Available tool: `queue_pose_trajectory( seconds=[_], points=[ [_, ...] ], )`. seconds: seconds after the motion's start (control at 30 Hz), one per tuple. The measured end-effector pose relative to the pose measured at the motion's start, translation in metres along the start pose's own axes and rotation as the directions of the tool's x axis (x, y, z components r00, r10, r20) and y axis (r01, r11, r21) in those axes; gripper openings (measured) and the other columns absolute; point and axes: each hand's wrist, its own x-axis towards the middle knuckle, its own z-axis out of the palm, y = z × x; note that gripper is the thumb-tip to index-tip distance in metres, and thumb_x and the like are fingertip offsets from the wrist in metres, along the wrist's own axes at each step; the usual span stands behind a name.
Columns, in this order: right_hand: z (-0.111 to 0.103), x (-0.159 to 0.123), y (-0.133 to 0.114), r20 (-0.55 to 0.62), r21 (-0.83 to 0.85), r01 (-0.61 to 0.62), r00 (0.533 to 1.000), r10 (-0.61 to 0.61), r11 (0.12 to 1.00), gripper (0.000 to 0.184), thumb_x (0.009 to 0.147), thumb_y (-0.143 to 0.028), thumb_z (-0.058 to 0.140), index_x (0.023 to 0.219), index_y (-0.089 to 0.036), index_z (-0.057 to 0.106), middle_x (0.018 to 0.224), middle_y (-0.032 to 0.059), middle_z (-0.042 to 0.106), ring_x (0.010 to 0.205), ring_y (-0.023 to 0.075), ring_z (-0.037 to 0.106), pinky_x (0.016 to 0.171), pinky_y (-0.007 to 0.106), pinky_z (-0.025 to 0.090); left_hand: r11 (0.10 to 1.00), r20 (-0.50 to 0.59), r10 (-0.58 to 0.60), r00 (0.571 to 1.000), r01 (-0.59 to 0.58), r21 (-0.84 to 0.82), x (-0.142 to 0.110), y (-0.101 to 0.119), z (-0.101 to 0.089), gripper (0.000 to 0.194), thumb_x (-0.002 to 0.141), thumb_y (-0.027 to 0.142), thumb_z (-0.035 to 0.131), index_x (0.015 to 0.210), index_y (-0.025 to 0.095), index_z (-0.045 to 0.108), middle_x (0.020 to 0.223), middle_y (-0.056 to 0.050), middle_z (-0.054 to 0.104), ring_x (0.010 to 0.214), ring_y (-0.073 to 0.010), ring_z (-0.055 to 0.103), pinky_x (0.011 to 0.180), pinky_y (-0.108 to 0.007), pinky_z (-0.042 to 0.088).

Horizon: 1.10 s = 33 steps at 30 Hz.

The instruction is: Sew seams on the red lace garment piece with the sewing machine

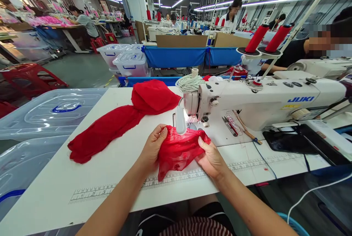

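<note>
A piece of sheer red lace fabric (178, 153) is stretched between my two hands, just in front of the sewing machine's needle area. My left hand (154, 146) pinches its upper left corner between thumb and fingers. At the right edge, my right hand (211, 157) grips the same cloth, thumb on top. The white sewing machine (247, 100) stands right behind the fabric, and its small pale lamp (180, 120) hangs over the cloth's top edge. Beyond my left hand, a heap of red fabric (115, 128) lies bunched on the white table (115, 168).
Snips (230, 126) and a wooden-handled tool (249, 131) lie on the machine bed. A black phone (288, 142) rests to the right. Two red thread cones (257, 40) stand above. Clear plastic bins (49, 109) flank the table's left. A co-worker (299, 51) sits at the right.
</note>
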Motion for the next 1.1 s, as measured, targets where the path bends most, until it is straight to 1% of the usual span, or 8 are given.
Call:
queue_pose_trajectory(
  seconds=[0.23, 0.33, 0.4, 0.53, 0.6, 0.67, 0.87, 1.1],
  points=[
    [0.001, -0.003, -0.002, 0.019, 0.072, -0.021, 1.0, 0.02, 0.997, 0.025, 0.068, -0.027, 0.08, 0.089, -0.022, 0.067, 0.091, -0.0003, 0.073, 0.086, 0.0168, 0.067, 0.084, 0.033, 0.053, 0.997, 0.052, 0.012, 0.999, -0.015, 0.07, -0.003, -0.001, 0.001, 0.029, 0.078, 0.046, 0.066, 0.086, 0.021, 0.056, 0.064, 0.006, 0.055, 0.051, -0.0068, 0.047, 0.049, -0.018, 0.04],
    [0.003, -0.006, 0.0, 0.124, 0.04, -0.119, 0.986, 0.113, 0.992, 0.036, 0.065, -0.037, 0.081, 0.094, -0.021, 0.067, 0.098, 0.0037, 0.072, 0.096, 0.022, 0.065, 0.086, 0.039, 0.052, 0.992, 0.106, -0.013, 0.994, 0.0, 0.124, -0.003, -0.006, 0.003, 0.024, 0.082, 0.043, 0.062, 0.088, 0.02, 0.058, 0.063, 0.006, 0.055, 0.05, -0.0071, 0.046, 0.048, -0.018, 0.038],
    [0.004, -0.007, 0.001, 0.144, 0.002, -0.182, 0.973, 0.179, 0.983, 0.038, 0.062, -0.033, 0.084, 0.094, -0.021, 0.067, 0.099, 0.005, 0.072, 0.1, 0.0237, 0.065, 0.088, 0.04, 0.052, 0.992, 0.17, -0.088, 0.982, 0.07, 0.106, -0.002, -0.008, 0.003, 0.024, 0.083, 0.042, 0.061, 0.088, 0.019, 0.06, 0.065, 0.004, 0.057, 0.054, -0.009, 0.05, 0.05, -0.02, 0.041],
    [0.004, -0.001, 0.001, -0.03, 0.099, -0.11, 0.993, 0.113, 0.989, 0.02, 0.071, -0.025, 0.077, 0.089, -0.02, 0.068, 0.095, 0.0032, 0.073, 0.094, 0.0183, 0.067, 0.091, 0.034, 0.051, 0.952, 0.342, -0.294, 0.893, 0.307, 0.016, -0.001, -0.006, -0.004, 0.032, 0.08, 0.046, 0.063, 0.087, 0.014, 0.065, 0.075, -0.005, 0.065, 0.069, -0.0145, 0.059, 0.066, -0.026, 0.049],
    [0.004, 0.002, 0.0, -0.109, 0.141, -0.036, 0.993, 0.052, 0.989, 0.013, 0.079, -0.025, 0.07, 0.091, -0.02, 0.069, 0.097, 0.0035, 0.073, 0.093, 0.0169, 0.067, 0.09, 0.032, 0.051, 0.93, 0.391, -0.355, 0.849, 0.363, 0.058, -0.002, -0.002, -0.009, 0.033, 0.077, 0.044, 0.068, 0.086, 0.012, 0.066, 0.078, -0.006, 0.066, 0.071, -0.0145, 0.06, 0.069, -0.026, 0.05],
    [0.004, 0.004, -0.001, -0.153, 0.148, -0.003, 0.988, 0.026, 0.989, 0.011, 0.085, -0.024, 0.062, 0.092, -0.02, 0.07, 0.097, 0.0042, 0.073, 0.093, 0.0168, 0.068, 0.089, 0.032, 0.052, 0.925, 0.401, -0.373, 0.837, 0.369, 0.091, -0.002, 0.001, -0.013, 0.031, 0.074, 0.039, 0.072, 0.084, 0.011, 0.066, 0.075, -0.005, 0.064, 0.066, -0.0119, 0.057, 0.066, -0.024, 0.049],
    [0.003, 0.006, -0.003, -0.236, 0.16, 0.017, 0.971, 0.022, 0.987, 0.023, 0.092, -0.02, 0.048, 0.088, -0.019, 0.071, 0.091, 0.0039, 0.074, 0.086, 0.0159, 0.069, 0.085, 0.032, 0.054, 0.96, 0.284, -0.28, 0.917, 0.275, 0.058, -0.003, 0.003, -0.012, 0.025, 0.075, 0.036, 0.072, 0.077, 0.013, 0.063, 0.06, 0.005, 0.048, 0.045, -0.0016, 0.034, 0.035, -0.01, 0.026],
    [-0.005, 0.009, 0.0, -0.215, 0.127, 0.021, 0.977, 0.007, 0.992, 0.013, 0.087, -0.024, 0.058, 0.086, -0.019, 0.07, 0.091, 0.0033, 0.074, 0.089, 0.0162, 0.069, 0.091, 0.035, 0.051, 0.974, 0.221, -0.218, 0.951, 0.197, 0.11, -0.005, 0.001, -0.012, 0.03, 0.076, 0.042, 0.07, 0.074, 0.014, 0.06, 0.059, 0.005, 0.052, 0.049, -0.0034, 0.047, 0.052, -0.015, 0.051]
  ],
)
